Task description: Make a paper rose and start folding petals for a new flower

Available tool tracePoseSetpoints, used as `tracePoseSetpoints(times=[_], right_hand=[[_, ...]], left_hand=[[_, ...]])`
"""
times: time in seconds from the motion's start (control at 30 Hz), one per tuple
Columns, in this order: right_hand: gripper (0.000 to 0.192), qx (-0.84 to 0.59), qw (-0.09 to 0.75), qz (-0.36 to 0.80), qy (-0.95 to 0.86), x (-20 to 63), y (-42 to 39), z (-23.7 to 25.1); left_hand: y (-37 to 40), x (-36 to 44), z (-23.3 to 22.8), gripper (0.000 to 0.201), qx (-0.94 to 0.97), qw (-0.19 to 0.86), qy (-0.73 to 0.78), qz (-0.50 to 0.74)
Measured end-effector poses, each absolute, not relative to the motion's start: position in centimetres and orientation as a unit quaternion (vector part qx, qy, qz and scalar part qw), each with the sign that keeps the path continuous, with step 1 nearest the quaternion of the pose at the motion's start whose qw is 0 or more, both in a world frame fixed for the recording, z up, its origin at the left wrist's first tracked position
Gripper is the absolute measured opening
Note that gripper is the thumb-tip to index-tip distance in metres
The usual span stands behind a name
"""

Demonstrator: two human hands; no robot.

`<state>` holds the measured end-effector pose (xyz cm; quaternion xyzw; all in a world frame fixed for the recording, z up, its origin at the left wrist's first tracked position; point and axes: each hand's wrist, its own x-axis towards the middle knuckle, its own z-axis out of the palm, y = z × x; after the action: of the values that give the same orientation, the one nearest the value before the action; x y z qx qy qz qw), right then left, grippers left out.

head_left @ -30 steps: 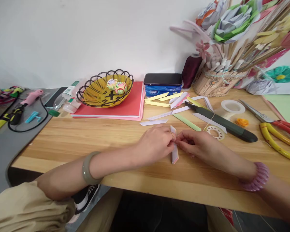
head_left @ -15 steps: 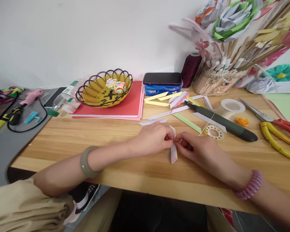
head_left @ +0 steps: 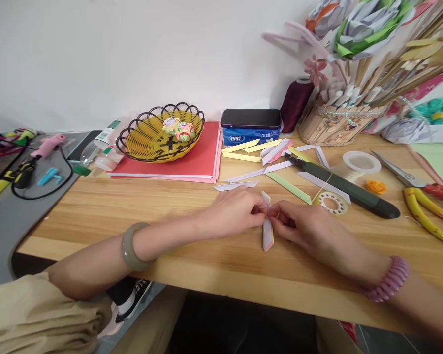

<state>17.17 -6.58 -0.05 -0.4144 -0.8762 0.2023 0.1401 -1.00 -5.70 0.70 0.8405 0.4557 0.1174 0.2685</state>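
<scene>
2 hands meeting fingertip to fingertip, left hand [head_left: 236, 211], right hand [head_left: 306, 227], pinching folded paper strip [head_left: 268, 231]

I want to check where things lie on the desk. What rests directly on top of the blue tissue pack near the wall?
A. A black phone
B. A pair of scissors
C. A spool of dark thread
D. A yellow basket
A. The black phone lies flat on the blue tissue pack; the spool of dark thread stands beside it on the table, and the yellow basket sits on red paper.
</scene>
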Motion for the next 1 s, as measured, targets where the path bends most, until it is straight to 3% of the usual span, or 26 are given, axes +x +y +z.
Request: tracePoseSetpoints(times=[0.37,0.73,1.0], right_hand=[[0.017,-0.419,0.095,0.409,-0.805,17.4,-5.3,0.4],[0.020,-0.429,0.089,0.407,-0.802,17.2,-5.4,0.7],[0.019,-0.427,0.106,0.392,-0.808,17.3,-5.7,0.6]], left_hand=[[-6.3,-0.7,0.1,0.006,0.857,0.180,0.455,0.161],[-6.6,-0.9,-0.9,0.020,0.898,0.095,0.396,0.166],[-6.8,-0.6,-0.7,0.018,0.902,0.046,0.393,0.170]])
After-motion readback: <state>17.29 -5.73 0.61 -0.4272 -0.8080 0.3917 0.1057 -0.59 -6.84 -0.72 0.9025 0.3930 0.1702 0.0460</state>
